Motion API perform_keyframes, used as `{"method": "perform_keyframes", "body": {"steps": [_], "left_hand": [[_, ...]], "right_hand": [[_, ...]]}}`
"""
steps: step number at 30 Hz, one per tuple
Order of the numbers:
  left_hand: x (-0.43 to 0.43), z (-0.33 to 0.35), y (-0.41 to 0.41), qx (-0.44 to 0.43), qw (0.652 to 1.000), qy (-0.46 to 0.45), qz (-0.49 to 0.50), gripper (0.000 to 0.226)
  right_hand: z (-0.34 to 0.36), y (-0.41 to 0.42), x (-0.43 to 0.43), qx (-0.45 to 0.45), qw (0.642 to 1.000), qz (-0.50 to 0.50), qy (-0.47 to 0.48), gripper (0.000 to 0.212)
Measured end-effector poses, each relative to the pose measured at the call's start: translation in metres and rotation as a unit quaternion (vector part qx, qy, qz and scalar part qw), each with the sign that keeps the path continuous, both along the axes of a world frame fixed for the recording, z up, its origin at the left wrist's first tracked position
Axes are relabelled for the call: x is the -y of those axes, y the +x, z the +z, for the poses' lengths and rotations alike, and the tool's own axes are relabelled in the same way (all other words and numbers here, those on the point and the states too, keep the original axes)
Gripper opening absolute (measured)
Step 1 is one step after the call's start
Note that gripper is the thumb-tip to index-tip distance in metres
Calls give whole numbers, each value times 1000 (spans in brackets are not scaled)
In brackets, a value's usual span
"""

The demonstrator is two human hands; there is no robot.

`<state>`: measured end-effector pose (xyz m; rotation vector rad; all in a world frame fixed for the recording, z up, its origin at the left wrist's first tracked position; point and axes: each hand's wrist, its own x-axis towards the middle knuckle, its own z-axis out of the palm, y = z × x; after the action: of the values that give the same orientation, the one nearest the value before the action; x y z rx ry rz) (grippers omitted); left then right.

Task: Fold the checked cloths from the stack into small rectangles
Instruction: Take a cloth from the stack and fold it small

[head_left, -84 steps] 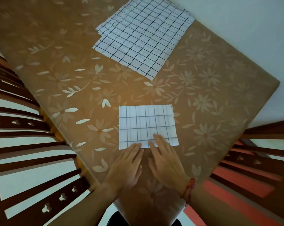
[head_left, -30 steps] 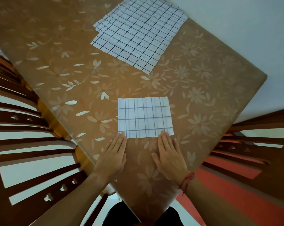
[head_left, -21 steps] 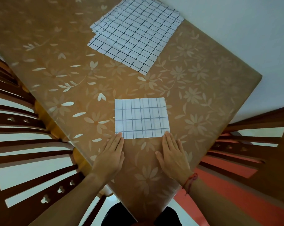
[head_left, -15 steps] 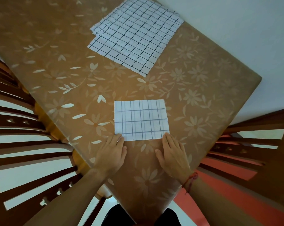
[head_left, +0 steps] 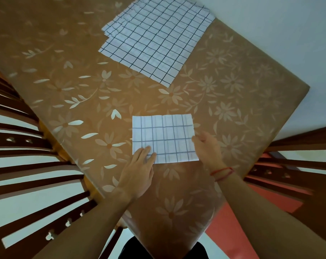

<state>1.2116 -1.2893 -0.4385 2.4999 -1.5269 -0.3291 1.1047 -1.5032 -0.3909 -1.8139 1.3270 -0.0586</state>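
Note:
A folded checked cloth (head_left: 165, 138) lies flat as a rectangle near the table's front corner. My left hand (head_left: 139, 169) rests with straight fingers on its near left corner. My right hand (head_left: 207, 149) is at the cloth's right edge, fingers curled at the edge as if pinching it; the fingertips are hidden under the hand. The stack of unfolded checked cloths (head_left: 156, 36) lies at the far side of the table, its layers fanned out at the left edge.
The table (head_left: 233, 101) wears a brown cloth with a pale flower print under a glossy cover. Dark wooden chair backs stand at the left (head_left: 27, 165) and right (head_left: 298, 161). A white wall runs behind the table's far right edge.
Both hands left the cloth's near edge. My left hand slid onto the near left corner. My right hand moved up to the right edge and curled there.

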Motion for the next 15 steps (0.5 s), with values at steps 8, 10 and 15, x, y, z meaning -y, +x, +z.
{"method": "perform_keyframes", "body": {"steps": [8, 10, 15], "left_hand": [[1, -4, 0, -8, 1000, -2, 13, 43], [1, -4, 0, -13, 1000, 1, 15, 43], [0, -7, 0, -27, 999, 4, 19, 44]], "right_hand": [[5, 27, 22, 12, 989, -111, 102, 26], [4, 30, 25, 12, 983, -128, 132, 33], [-1, 34, 31, 23, 969, -139, 204, 36]]}}
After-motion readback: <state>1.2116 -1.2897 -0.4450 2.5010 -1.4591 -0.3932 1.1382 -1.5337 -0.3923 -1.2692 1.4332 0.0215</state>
